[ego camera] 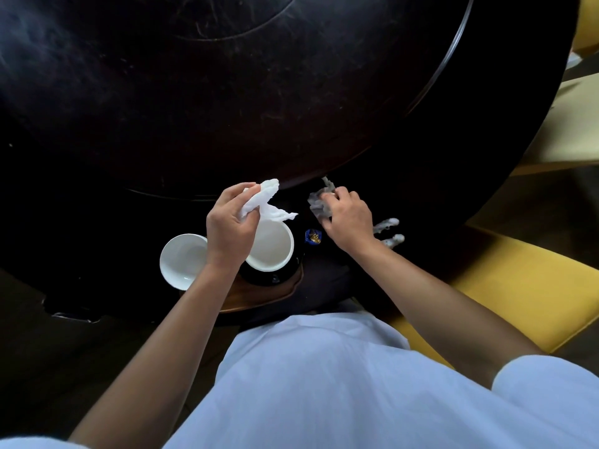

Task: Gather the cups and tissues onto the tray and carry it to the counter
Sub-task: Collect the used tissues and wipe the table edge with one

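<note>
My left hand holds a crumpled white tissue just above a white cup. A second white cup sits to its left. Both cups stand over a brown wooden tray at the near table edge, partly hidden by my left forearm. My right hand grips a greyish crumpled tissue lying on the dark table. Two more twisted tissue bits lie just right of that hand.
A small blue and gold wrapper lies between my hands. The dark round table has a raised inner disc. A yellow chair seat stands close on the right, beside the table edge.
</note>
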The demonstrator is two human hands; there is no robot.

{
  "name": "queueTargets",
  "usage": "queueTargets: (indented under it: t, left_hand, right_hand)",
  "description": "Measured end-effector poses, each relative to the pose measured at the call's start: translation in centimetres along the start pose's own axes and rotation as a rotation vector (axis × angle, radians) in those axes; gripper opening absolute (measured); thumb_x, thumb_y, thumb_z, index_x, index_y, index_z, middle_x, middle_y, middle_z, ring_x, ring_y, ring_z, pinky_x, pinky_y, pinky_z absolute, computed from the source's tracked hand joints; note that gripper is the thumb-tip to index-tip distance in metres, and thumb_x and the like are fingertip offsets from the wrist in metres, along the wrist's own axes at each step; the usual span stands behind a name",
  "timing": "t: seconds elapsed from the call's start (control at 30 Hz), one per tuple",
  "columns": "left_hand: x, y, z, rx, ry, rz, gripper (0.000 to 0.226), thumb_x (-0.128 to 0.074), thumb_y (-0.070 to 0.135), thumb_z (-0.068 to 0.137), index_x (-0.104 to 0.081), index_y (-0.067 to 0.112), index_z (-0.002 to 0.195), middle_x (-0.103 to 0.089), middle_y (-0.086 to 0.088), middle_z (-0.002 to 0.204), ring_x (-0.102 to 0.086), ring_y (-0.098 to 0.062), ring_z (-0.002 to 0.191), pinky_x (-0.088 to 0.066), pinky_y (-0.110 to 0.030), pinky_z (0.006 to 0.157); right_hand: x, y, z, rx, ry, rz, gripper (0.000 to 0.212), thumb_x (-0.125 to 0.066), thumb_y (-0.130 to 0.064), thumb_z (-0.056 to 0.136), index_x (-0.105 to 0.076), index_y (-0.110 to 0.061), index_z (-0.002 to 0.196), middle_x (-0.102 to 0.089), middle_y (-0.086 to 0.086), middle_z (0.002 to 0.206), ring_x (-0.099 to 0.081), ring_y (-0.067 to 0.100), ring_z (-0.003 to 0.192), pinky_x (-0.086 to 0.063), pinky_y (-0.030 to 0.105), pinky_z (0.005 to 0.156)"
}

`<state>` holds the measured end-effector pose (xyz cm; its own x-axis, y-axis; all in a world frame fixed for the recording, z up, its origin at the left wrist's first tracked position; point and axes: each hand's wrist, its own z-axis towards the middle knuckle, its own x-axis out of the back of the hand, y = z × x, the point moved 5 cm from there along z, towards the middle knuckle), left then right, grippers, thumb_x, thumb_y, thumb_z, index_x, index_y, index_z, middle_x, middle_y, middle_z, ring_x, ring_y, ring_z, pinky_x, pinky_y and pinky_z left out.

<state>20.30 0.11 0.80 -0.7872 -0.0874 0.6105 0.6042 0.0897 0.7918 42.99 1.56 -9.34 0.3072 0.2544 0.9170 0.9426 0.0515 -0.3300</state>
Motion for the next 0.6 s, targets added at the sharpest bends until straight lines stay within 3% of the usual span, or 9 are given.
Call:
queueTargets:
  t: [0.17, 0.37, 0.6]
  left_hand:
    - [0.4, -0.4, -0.2, 0.020, 0.000, -0.011, 0.035, -0.068, -0.002, 0.091, -0.074, 0.011, 0.124, -0.069, -0.002, 0.125, -0.068, -0.013, 0.112, -0.057, -0.028, 0.094]
    - [0.5, -0.3, -0.7, 0.013, -0.006, -0.031, 0.033, -0.068, -0.004, 0.091, -0.075, 0.009, 0.121, -0.070, -0.002, 0.123, -0.066, -0.010, 0.110, -0.054, -0.020, 0.093]
    - [0.6, -1.0, -1.2, 0.044, -0.019, -0.049, 0.035, -0.068, -0.003, 0.091, -0.074, 0.011, 0.123, -0.069, 0.001, 0.123, -0.066, -0.008, 0.112, -0.054, -0.022, 0.094]
  right_hand:
    - [0.2, -0.4, 1.2, -0.027, -0.033, -0.015, 0.036, -0.076, -0.022, 0.080, -0.067, -0.012, 0.114, -0.060, 0.016, 0.105, -0.061, 0.037, 0.089, -0.050, 0.046, 0.069]
    - [0.2, -0.7, 2.2, -0.031, -0.047, -0.033, 0.020, -0.068, -0.023, 0.087, -0.068, -0.014, 0.104, -0.062, 0.015, 0.101, -0.062, 0.037, 0.089, -0.049, 0.044, 0.071]
    - [0.2, -0.7, 1.9, -0.086, -0.056, 0.046, 0.020, -0.060, -0.010, 0.087, -0.059, -0.013, 0.106, -0.065, 0.012, 0.099, -0.064, 0.034, 0.088, -0.046, 0.039, 0.071]
